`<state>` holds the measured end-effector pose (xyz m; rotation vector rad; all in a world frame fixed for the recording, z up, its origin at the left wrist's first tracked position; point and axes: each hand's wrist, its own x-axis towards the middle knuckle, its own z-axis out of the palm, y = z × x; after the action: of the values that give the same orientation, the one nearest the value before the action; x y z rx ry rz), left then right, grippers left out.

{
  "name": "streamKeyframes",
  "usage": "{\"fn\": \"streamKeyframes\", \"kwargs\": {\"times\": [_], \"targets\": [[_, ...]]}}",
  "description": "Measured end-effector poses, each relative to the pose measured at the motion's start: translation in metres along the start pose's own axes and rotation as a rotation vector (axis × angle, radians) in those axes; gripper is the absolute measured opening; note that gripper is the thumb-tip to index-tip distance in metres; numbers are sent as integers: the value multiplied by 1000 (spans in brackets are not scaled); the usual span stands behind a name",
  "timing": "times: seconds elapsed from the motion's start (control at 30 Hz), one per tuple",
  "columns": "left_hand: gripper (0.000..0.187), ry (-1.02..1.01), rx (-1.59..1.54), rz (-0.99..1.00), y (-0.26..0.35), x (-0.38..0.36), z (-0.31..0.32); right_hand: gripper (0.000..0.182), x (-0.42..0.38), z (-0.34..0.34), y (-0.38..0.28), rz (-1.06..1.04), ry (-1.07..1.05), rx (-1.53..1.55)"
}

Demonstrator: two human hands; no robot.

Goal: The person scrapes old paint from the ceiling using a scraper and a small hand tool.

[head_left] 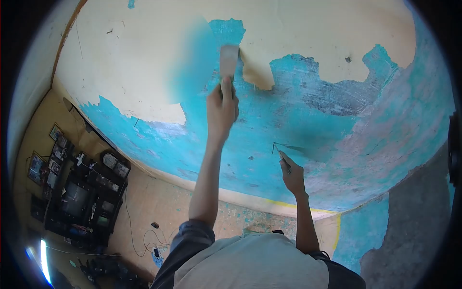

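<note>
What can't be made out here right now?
All in the head view:
- Scraper, handle: hidden by left hand.
- Thin tool, grip end: hidden by right hand.
- Blue patch beside scraper: blurred.
- Things on dark shelves: too small.
- Black object, right: cut off by dark edge.

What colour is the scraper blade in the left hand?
The blade is dull grey, best seen in the head view.

Open room is offered along the wall (250, 130) between left forearm (206, 188) and right forearm (304, 219), by which sideways passage is blocked.
</note>
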<state>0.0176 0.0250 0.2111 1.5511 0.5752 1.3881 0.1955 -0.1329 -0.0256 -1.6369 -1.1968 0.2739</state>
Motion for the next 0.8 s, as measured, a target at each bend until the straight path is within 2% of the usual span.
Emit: {"fn": "streamKeyframes", "kwargs": {"times": [0.07,0.17,0.23,0.33,0.43,0.5,0.57,0.67,0.8], "targets": [[49,38,-2,-92,-17,-19,2,38,-2,1,-2,4,9,11],[55,50,-4,-108,-10,-11,5,37,-1,-2,-5,39,-5,18],[55,26,55,56,9,11,3,37,-2,0,0,22,-9,12],[55,23,50,24,18,12,3,37,-1,3,7,-32,13,37],[55,68,132,-36,-37,-20,-4,37,0,4,6,-49,38,49],[56,73,171,-105,-76,-42,-5,37,-2,2,3,18,5,24],[56,70,176,-155,-88,-54,-4,37,-4,1,1,10,12,14],[55,40,213,-96,-60,-41,-10,38,-2,-1,-4,22,-14,-5],[55,-25,305,-147,-38,-32,-31,37,-2,9,7,-33,26,38]]}}
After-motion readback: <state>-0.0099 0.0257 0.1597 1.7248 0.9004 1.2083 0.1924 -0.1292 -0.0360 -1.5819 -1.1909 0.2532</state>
